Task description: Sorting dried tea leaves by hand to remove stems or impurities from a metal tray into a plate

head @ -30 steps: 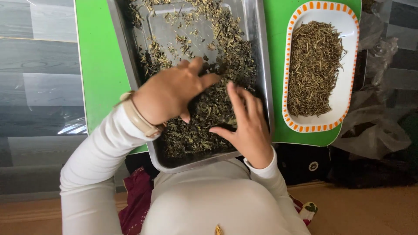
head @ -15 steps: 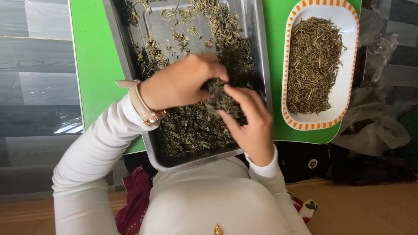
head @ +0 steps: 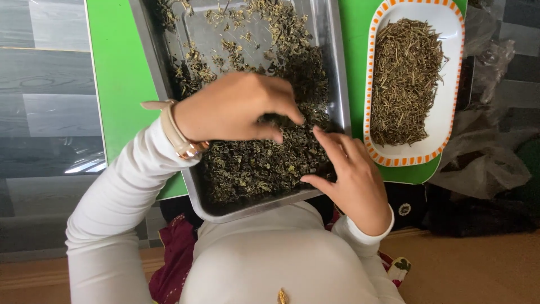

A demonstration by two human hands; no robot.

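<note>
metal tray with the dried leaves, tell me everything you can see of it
The metal tray is a shallow rectangular pan of dull silver steel with a raised rim, lying flat on a green table. Dark dried leaves pile thickly at its near end and scatter thinly further up, leaving bare metal. The left hand hovers over the pile, fingers curled into it; the right hand rests at the near right corner. A white, orange-rimmed dish sits beside it.

**Single head view, aimed steeply downward**

The scene is seen from one camera worn on the head, pointed almost straight down over the chest. The metal tray is viewed at close range, filling the middle; its far end is cut off at the top edge. The green table is framed left and right, the floor at both sides. No second view is provided
</note>
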